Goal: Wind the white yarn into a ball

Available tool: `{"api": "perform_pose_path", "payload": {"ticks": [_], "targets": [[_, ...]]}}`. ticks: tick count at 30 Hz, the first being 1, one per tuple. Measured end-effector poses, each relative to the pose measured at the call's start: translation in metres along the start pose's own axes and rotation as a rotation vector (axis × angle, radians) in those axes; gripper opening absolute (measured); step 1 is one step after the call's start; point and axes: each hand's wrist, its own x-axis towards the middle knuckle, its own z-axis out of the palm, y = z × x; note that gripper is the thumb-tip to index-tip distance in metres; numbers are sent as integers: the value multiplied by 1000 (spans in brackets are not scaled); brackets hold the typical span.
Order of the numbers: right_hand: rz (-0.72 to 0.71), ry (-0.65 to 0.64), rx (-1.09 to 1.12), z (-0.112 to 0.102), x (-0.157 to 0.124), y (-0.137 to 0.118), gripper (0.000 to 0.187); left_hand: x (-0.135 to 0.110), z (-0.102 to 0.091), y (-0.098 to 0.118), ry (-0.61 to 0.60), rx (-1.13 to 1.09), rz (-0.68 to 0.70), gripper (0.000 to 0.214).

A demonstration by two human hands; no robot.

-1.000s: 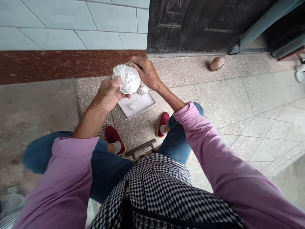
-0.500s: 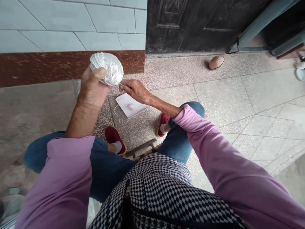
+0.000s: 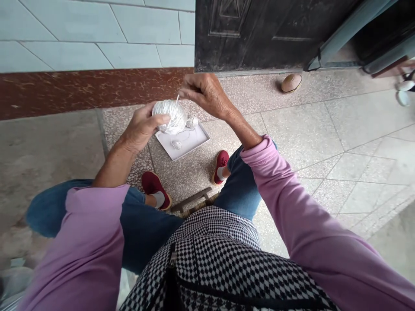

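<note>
A large white ball of yarn (image 3: 171, 115) is gripped by my left hand (image 3: 140, 126), its thumb lying across the front of the ball. My right hand (image 3: 207, 93) is just above and to the right, its fingers pinched on a white strand of yarn (image 3: 177, 99) that runs down to the top of the ball. Below the ball a shallow white tray (image 3: 191, 149) lies on the floor. It holds two small white balls, one nearer (image 3: 177, 144) and one farther (image 3: 192, 122), with a thin thread around them.
A dark door (image 3: 253, 39) and a tiled wall with a brown base strip (image 3: 65, 88) stand ahead. A round tan object (image 3: 292, 83) sits by the door. Red shoes (image 3: 156, 189) rest on the speckled floor, near a low stool (image 3: 197, 203).
My left hand has brought the yarn ball right and down, over the tray. My right hand has risen and moved right, drawing out a strand. The farther small ball now shows.
</note>
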Motion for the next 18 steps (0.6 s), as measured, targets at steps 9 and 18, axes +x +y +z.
{"api": "perform_pose_path", "payload": {"ticks": [9,18], "targets": [[95,-5,140,43,26,26,82,-10,18,20,-28,-150,5,68],[132,-39,174,62,36,27,89,-4,18,31,23,-233,10,71]]}}
